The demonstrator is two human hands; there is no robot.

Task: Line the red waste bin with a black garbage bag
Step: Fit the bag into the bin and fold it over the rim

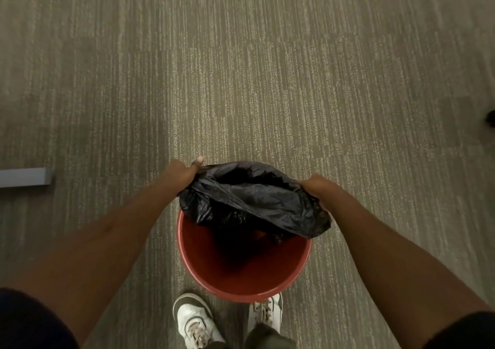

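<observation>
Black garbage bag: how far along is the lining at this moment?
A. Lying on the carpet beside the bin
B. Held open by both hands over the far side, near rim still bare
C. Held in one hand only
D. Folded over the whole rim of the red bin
B. The left hand and right hand each grip the black garbage bag at the far side, while the red waste bin shows bare red rim on the near side.
</observation>
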